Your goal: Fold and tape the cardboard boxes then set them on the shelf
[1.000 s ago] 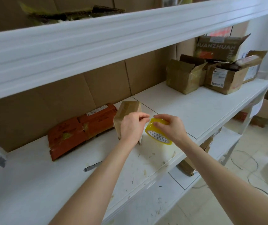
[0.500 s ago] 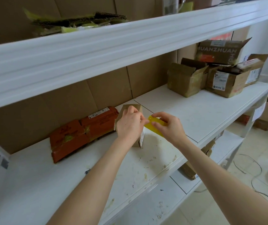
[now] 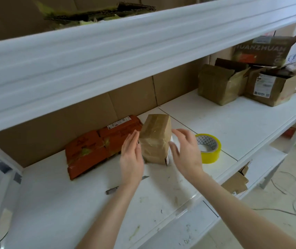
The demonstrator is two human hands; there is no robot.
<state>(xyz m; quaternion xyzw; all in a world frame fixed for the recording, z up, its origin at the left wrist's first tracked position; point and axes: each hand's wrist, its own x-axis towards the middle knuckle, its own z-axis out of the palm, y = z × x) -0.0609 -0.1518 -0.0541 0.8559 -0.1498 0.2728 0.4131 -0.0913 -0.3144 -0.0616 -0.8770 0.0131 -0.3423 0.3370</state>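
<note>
A small taped brown cardboard box [image 3: 155, 139] stands upright on the white shelf [image 3: 233, 126]. My left hand [image 3: 131, 159] is beside its left face, fingers straight, at or just off the cardboard. My right hand [image 3: 184, 155] is spread open at its right side, a little in front; I cannot tell whether it touches. A yellow tape roll [image 3: 208, 147] lies flat on the shelf just right of my right hand, held by no hand.
An orange-red flattened package [image 3: 100, 146] lies behind and left of the box. A small metal blade [image 3: 113, 190] lies near my left forearm. Several opened cardboard boxes [image 3: 220, 83] stand at the far right. An upper shelf beam [image 3: 143, 42] overhangs. A lower shelf holds another box [image 3: 235, 182].
My right hand has set the yellow tape roll down on the shelf and let go. My left hand has released its grip on the box; both hands are now spread beside it.
</note>
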